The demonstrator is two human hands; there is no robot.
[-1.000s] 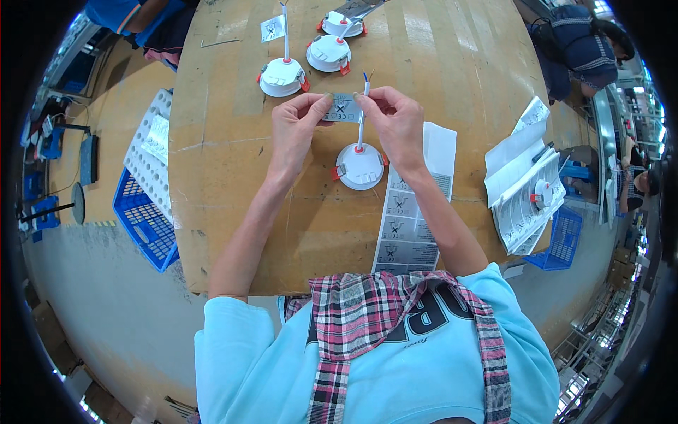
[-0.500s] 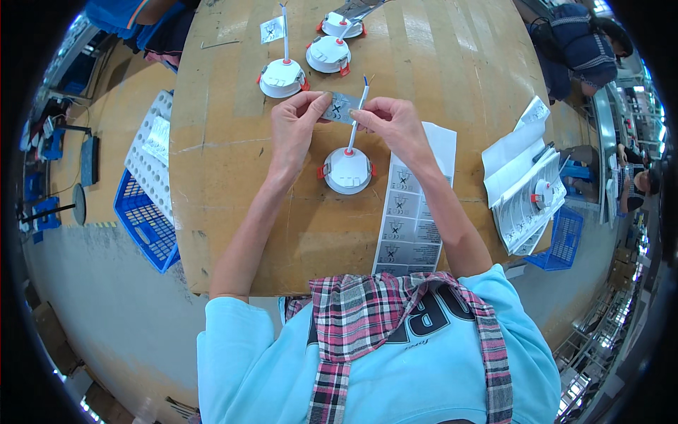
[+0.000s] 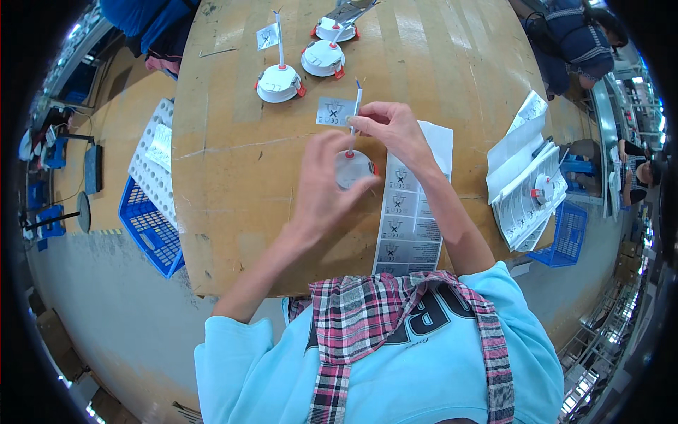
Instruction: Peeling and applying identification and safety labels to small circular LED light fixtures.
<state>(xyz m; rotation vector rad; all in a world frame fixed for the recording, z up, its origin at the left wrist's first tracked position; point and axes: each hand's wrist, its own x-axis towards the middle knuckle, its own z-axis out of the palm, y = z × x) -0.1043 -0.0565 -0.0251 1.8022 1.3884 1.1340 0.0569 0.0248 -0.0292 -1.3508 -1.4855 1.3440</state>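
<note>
A round white downlight (image 3: 348, 172) with red clips stands on the table in front of me, its white cable (image 3: 359, 95) pointing up. My right hand (image 3: 393, 131) pinches that cable where a silver printed label (image 3: 333, 112) joins it; the label sticks out flat to the left. Slightly blurred, my left hand (image 3: 322, 177) is over the downlight's left side, thumb and fingers apart. It hides part of the downlight, and whether it touches it I cannot tell. Under my right forearm lies a sheet of silver labels (image 3: 406, 230).
Several more downlights (image 3: 278, 83) stand farther off, one with a label flag (image 3: 268, 37) on its cable. At the right edge sits a paper stack (image 3: 526, 201) with a small white and red part on it. Blue baskets (image 3: 152, 233) flank the table (image 3: 233, 191). Other people are beyond.
My left hand has let go of the label and come down toward the downlight. My right hand stays on the cable. The label now hangs out from the cable by itself.
</note>
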